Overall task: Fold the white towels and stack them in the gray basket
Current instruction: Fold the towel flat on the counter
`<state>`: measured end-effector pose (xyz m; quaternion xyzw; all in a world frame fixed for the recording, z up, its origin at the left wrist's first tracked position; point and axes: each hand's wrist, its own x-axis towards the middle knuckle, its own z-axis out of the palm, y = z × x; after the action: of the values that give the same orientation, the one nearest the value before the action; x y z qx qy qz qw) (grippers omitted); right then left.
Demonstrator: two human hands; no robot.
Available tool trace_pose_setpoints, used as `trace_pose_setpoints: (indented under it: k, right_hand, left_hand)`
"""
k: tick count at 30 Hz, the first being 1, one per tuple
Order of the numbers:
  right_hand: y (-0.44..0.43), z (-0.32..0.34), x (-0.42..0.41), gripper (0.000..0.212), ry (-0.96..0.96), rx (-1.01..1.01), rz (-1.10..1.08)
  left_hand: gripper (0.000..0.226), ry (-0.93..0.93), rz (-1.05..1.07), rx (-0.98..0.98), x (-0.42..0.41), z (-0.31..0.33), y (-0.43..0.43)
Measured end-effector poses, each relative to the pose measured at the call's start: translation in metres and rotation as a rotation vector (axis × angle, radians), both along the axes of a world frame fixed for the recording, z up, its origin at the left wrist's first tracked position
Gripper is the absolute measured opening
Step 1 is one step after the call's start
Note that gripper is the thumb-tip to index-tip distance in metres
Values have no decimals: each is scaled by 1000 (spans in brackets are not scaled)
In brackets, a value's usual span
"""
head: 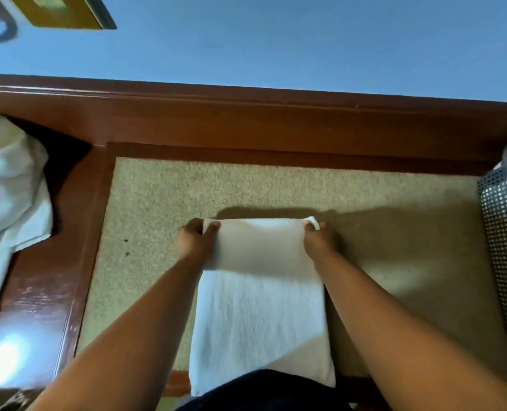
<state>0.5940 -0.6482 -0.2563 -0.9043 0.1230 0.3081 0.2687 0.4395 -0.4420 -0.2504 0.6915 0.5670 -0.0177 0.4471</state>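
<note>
Centre frame, a long white towel [261, 307] lies flat; left hand [194, 240] and right hand [320, 240] pinch its far corners.

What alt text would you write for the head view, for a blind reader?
A left hand and right hand pinch the far corners of a white towel on a beige surface; a gray basket at right, crumpled white cloth at left.

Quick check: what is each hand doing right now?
Left hand: pinching the far left corner of the white towel.
Right hand: pinching the towel's far right corner.
</note>
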Motion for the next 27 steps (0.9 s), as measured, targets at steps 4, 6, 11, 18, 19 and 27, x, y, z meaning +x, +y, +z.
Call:
trace_pose_setpoints:
  k: [4,6,11,18,19,27]
  right_hand:
    - [1,0,3,42,-88,39,-38]
    - [-4,7,-1,46,-84,107,-47]
    - [-19,22,-22,54,242,365,-135]
    - [-33,107,-28,33,15,665,-72]
    - [-39,128,-27,32,-36,740,-59]
    - [-97,209,-70,35,-750,729,513]
  left_hand:
    - [44,73,-27,30,5,-1,8]
    - [59,126,-105,-35,2,0,15]
    - [63,-131,-41,-486,-15,16,11]
    - [34,-562,-126,-535,-27,117,-1]
    - [34,-641,-182,-493,-29,139,1]
    - [25,-866,-743,298,-83,237,6]
